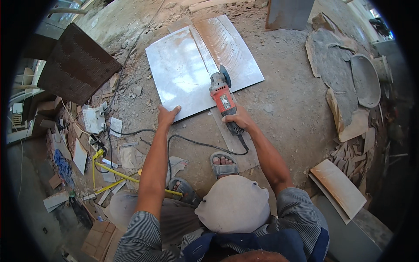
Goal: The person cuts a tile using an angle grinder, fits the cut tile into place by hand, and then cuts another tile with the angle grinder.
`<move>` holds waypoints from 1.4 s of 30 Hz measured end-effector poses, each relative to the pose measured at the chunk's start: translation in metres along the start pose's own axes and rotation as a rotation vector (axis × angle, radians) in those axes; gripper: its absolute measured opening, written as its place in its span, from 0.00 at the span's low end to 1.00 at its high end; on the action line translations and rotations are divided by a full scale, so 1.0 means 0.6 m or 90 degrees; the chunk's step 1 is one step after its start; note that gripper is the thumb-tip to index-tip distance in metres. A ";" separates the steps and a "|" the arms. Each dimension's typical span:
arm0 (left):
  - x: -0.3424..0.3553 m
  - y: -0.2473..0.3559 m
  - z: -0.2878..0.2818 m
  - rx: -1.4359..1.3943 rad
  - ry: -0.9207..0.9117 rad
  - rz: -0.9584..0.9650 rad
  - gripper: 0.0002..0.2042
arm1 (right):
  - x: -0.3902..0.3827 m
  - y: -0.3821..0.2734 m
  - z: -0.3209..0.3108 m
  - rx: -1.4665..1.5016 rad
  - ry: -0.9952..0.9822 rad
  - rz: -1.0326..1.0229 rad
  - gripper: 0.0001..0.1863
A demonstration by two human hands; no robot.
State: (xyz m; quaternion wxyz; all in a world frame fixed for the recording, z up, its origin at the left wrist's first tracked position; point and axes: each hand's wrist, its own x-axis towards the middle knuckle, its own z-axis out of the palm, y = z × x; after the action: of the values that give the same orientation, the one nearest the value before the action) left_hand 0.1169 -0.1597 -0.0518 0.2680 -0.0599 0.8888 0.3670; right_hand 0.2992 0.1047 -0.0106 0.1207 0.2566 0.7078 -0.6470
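My right hand (235, 118) grips a red and black angle grinder (220, 98), whose disc stands on edge over a narrow slot along the middle of a large white tile (174, 65). The tile lies on the dusty ground, with reddish dust and smears across its right half. With thumb on top, my left hand (169, 113) holds the tile's near left edge. A black power cord (200, 144) runs from the grinder's tail across the ground beside my sandalled feet. A narrow board (240, 148) lies under the tile's near side.
At left are a dark brown panel (76, 65), a white electrical box (93, 120), a yellow folding rule (122, 174), a blue cloth (63, 166) and tile scraps. At right are torn sacking (327, 74), a pale tub (364, 81), stacked tiles (338, 187) and broken pieces.
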 end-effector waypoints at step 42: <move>0.003 0.002 0.002 0.024 -0.014 -0.032 0.52 | -0.049 0.015 0.001 -0.008 0.011 -0.002 0.31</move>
State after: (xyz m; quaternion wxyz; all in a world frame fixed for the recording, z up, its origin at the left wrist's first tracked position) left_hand 0.1156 -0.1577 -0.0529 0.2879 -0.0734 0.8907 0.3441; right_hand 0.3286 0.0984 -0.0035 0.1153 0.2601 0.7132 -0.6406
